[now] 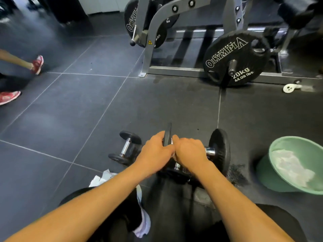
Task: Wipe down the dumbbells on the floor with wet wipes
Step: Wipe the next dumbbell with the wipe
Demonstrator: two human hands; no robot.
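Left hand (155, 151): fingers curled over the rim of the big dumbbell's (219, 151) left plate, which shows edge-on, thumb on the near side. Firm grip.
Right hand (190, 152): wrapped round the chrome handle of the same dumbbell, knuckles up. Only a short bit of the handle is visible past the fist.
White scrap (172, 142) pokes out between the two hands at the right thumb. It looks like a wipe, but most of it is hidden.
The big dumbbell lies on the floor (70, 110), right in front of the person's knees, with its right plate standing upright.
Small dumbbell (126, 148): on the floor just left of the left hand, untouched, angled away.
Crumpled white sheets (102, 179) lie on the floor under the left forearm, next to the knee.
Green basin (267, 173): on the floor to the right, apart from the dumbbell, tilted, with a white wad (291, 165) inside.
Further out: a 20kg weight plate (227, 55) on a grey machine frame (152, 42).
Far left: another person's red shoes (37, 64).
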